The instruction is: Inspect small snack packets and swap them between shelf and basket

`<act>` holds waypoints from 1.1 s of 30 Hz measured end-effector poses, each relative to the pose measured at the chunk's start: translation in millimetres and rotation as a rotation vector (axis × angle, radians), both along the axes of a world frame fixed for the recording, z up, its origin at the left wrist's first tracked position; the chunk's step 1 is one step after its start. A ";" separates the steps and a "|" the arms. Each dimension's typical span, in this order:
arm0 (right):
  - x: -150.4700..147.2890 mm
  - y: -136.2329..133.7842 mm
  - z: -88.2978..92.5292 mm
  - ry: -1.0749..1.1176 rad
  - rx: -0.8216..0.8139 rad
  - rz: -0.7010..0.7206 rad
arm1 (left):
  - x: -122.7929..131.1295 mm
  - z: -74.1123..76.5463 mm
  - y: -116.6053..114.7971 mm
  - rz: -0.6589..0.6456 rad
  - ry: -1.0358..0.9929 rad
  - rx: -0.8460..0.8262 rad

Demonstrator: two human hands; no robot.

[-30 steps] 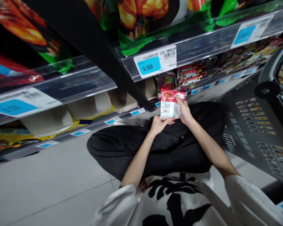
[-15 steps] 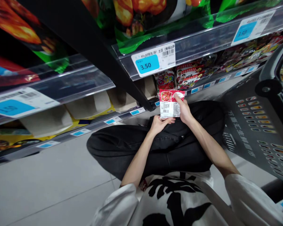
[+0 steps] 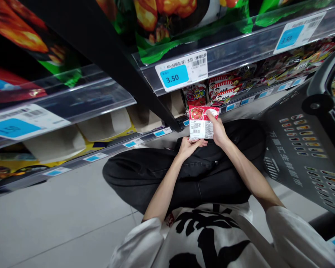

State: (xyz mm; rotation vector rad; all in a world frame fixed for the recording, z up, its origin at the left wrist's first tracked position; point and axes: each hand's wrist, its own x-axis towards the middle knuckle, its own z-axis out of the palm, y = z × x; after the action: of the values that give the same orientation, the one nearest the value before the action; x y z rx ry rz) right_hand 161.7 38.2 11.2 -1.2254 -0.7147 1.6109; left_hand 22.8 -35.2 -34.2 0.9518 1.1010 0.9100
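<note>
I am crouching down low in front of some shop shelves. I hold a small snack packet (image 3: 201,123) up with both my hands. It is red at the top with a picture of strawberries, and white lower down with a little barcode.

My left hand (image 3: 188,147) is under the packet. My fingers curl up and pinch its bottom edge. My right hand (image 3: 218,131) is on the packet's right side. It is partly closed around that edge, and one finger reaches up to touch the top corner. The packet stands up straight between my two hands, above my black trousers (image 3: 184,175).

Just past my hands, on the low shelf (image 3: 145,139), are more red and white snack bags (image 3: 209,93). Above my hands is a blue price tag (image 3: 181,72) that says 3.50. It sits on a clear shelf rail. Big green bags (image 3: 167,33) stand on that higher shelf.

To the right of my right hand is a dark grey basket (image 3: 298,145) with little holes in its side. To the left of my left hand are pale cardboard trays (image 3: 80,134) on the low shelf. Under me is a grey tiled floor (image 3: 58,219).
</note>
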 end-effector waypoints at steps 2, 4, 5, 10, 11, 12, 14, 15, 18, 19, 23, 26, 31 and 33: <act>-0.2 -0.1 0.8 0.003 -0.003 0.000 | -0.3 -0.1 0.4 -0.010 -0.012 0.002; -0.5 -0.4 2.4 -0.005 -0.009 -0.003 | -0.5 -1.4 0.5 -0.009 -0.028 -0.003; -0.7 -0.5 3.2 -0.012 -0.013 -0.005 | -0.5 -2.1 0.4 -0.008 -0.035 -0.005; -1.0 -0.4 4.4 -0.020 -0.015 -0.005 | -0.7 -2.9 -0.2 -0.015 -0.071 0.004; -0.8 -0.2 3.9 -0.013 -0.010 -0.003 | -0.8 -2.3 -0.3 -0.014 -0.078 0.004; -0.7 -0.1 3.3 -0.007 -0.005 -0.001 | -0.9 -1.6 -0.4 -0.015 -0.082 0.005; -0.3 0.3 2.0 -0.003 0.003 0.004 | -1.1 0.3 -0.4 -0.020 -0.086 0.010; -0.1 0.4 1.3 -0.006 0.003 0.006 | -1.3 1.4 -0.4 -0.026 -0.085 0.013; 0.5 0.8 -0.3 -0.012 0.003 0.009 | -1.6 5.3 -0.2 -0.042 -0.074 0.016; 0.6 0.8 -0.8 -0.010 0.003 0.009 | -1.6 6.5 -0.1 -0.045 -0.070 0.015; 0.8 1.0 -2.1 -0.022 0.007 0.015 | -1.1 9.6 0.7 -0.038 -0.065 0.002; 0.8 1.0 -1.9 -0.037 0.012 0.028 | -0.9 9.9 0.9 -0.030 -0.065 -0.011; 0.2 1.0 0.7 -0.066 0.009 0.038 | -0.5 10.6 0.8 -0.025 -0.052 -0.014; -0.1 0.8 2.1 -0.057 0.002 0.029 | -0.4 10.9 1.0 -0.022 -0.047 -0.017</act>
State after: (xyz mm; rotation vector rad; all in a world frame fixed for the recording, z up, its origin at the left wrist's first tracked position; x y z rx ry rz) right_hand 161.6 39.0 13.3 -1.2690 -0.7726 1.6044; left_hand 22.5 -34.2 -23.3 0.9230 1.0544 0.8996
